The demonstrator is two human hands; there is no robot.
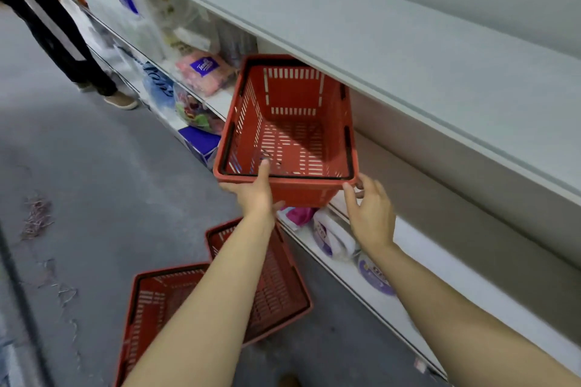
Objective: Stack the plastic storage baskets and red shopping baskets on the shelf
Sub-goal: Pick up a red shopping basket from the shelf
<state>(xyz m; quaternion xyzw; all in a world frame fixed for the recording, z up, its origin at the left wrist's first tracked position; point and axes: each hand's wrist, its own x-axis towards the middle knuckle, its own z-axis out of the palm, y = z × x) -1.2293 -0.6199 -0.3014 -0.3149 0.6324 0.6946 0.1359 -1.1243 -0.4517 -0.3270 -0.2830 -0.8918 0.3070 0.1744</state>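
Note:
A red shopping basket [292, 122] sits partly under the upper grey shelf board [377, 41], with its near end sticking out over the aisle. My left hand [256, 190] grips its near rim, thumb hooked over the edge. My right hand [369, 214] is at the basket's near right corner, fingers spread, its fingertips touching the rim. Two more red baskets lie on the floor below my arms: one [279, 286] to the right and one [147, 308] to the left.
Packaged goods fill the shelves to the left and below, such as a pink pack [204, 71] and white-purple rolls [333, 236]. A person's legs [63, 41] stand in the aisle at the far left. The grey floor [94, 166] has scattered debris.

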